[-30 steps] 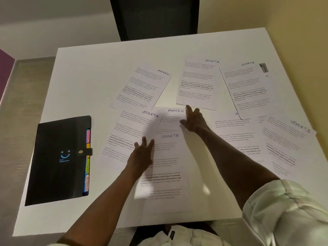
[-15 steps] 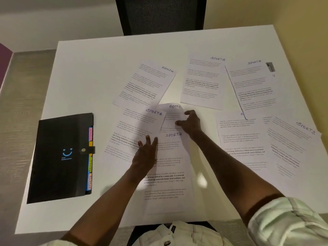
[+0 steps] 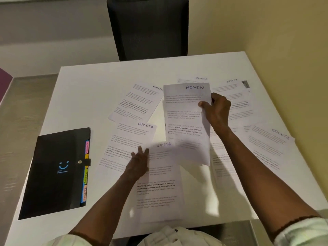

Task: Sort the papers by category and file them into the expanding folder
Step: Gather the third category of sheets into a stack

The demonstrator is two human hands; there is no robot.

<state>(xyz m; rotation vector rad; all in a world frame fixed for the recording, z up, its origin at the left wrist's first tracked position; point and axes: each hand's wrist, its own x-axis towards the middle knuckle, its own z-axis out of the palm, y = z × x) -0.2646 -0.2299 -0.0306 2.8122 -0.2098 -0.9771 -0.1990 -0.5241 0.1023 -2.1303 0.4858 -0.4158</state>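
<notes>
An ADMIN sheet [image 3: 186, 121] was lifted off the table, pinched at its right edge by the right hand [image 3: 215, 110], its lower end blurred. Just left of that hand's sheet, another ADMIN page [image 3: 136, 102] lay flat and tilted. The left hand [image 3: 139, 163] rested with straight fingers on a SPORTS sheet [image 3: 159, 181], which overlapped a second SPORTS page [image 3: 127, 141] at the fingertips. More SPORTS sheets lay beyond [image 3: 230, 96] and to the right [image 3: 269, 148] of the right hand. Well left of the left hand, the black folder [image 3: 53, 173] lay closed, snap fastened, coloured tabs along its near edge.
</notes>
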